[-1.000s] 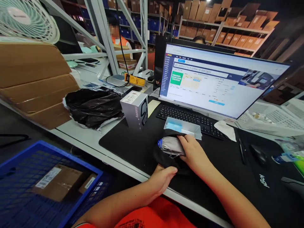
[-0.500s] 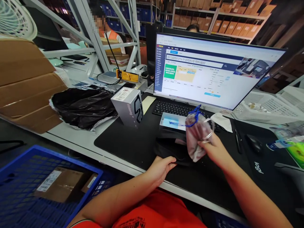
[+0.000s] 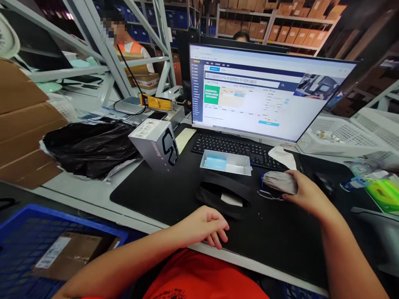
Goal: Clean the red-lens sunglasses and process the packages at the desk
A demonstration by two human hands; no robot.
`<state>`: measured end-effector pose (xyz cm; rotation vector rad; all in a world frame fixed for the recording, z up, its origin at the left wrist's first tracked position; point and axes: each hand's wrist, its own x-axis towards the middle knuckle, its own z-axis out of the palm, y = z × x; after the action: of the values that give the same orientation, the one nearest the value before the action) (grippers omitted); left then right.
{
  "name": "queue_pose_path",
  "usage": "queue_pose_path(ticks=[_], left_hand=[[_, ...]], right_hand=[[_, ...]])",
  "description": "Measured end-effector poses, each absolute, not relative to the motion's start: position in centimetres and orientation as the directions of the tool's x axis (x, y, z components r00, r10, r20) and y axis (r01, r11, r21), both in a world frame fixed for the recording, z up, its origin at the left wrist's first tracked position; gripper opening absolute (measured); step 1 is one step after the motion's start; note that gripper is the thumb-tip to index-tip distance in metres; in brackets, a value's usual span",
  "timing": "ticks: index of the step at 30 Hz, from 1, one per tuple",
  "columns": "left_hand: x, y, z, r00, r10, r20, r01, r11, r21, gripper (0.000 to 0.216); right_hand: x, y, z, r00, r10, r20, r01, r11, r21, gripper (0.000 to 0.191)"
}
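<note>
My right hand [image 3: 307,191] grips the end of a grey drawstring pouch [image 3: 279,181] with blue cord, low over the right of the black desk mat [image 3: 274,236]. A clear loop or band shows just below the pouch. My left hand [image 3: 208,227] is empty, its fingers loosely bent and apart, near the mat's front edge. Just beyond it lies a black soft case or band [image 3: 212,189], gaping, with a pale piece inside. Behind that sits an open shallow silver box [image 3: 240,163] with light blue paper in it. A taller grey printed box [image 3: 152,145] stands to the left.
A keyboard [image 3: 212,144] and a monitor [image 3: 249,112] are at the back. On the left lie a black plastic bag [image 3: 90,145] and cardboard [image 3: 25,128]. A blue crate [image 3: 18,232] with parcels stands below. A mouse [image 3: 323,185] and white baskets [image 3: 321,124] are on the right.
My right hand has carried the pouch right and lowered it toward the mat. My left hand has let go of the black case, which now gapes open. The view has swung slightly right.
</note>
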<state>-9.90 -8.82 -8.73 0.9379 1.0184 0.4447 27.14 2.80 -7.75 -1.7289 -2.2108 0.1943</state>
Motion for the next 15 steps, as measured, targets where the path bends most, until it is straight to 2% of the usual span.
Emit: queue_pose_path(ticks=[2,4,6,8,10,12,15], left_hand=[[-10.1,-9.1,-7.4,0.476,0.772,-0.420,0.198,0.371,0.907,0.031],[-10.0,-8.9,-6.0,0.486,0.832,-0.266,0.292,0.133,0.947,0.025],[-9.1,-8.1,-4.9,0.544,0.838,-0.046,0.383,-0.199,0.902,0.023],[-7.4,-7.1,-4.3,0.642,0.753,0.148,0.455,-0.529,0.717,0.021],[-4.7,-6.0,-4.4,0.745,0.634,0.207,0.495,-0.734,0.465,0.020],[-1.3,-5.2,-5.1,0.815,0.552,0.174,0.501,-0.824,0.266,0.017],[3.6,-4.3,-6.9,0.826,0.549,0.129,0.533,-0.834,0.141,0.029]], right_hand=[[27.1,2.7,-7.7,-0.238,0.965,0.113,0.912,0.262,-0.316,0.079],[27.2,2.4,-7.2,-0.205,0.972,0.112,0.902,0.232,-0.365,0.077],[27.6,2.2,-6.6,-0.170,0.977,0.130,0.880,0.210,-0.426,0.073],[28.1,2.1,-6.1,-0.150,0.979,0.141,0.849,0.200,-0.489,0.071],[28.6,2.3,-6.2,-0.107,0.984,0.139,0.831,0.166,-0.531,0.068],[29.3,2.9,-6.6,-0.017,0.987,0.159,0.837,0.101,-0.538,0.064],[30.4,4.1,-7.6,0.091,0.977,0.191,0.801,0.042,-0.598,0.059]])
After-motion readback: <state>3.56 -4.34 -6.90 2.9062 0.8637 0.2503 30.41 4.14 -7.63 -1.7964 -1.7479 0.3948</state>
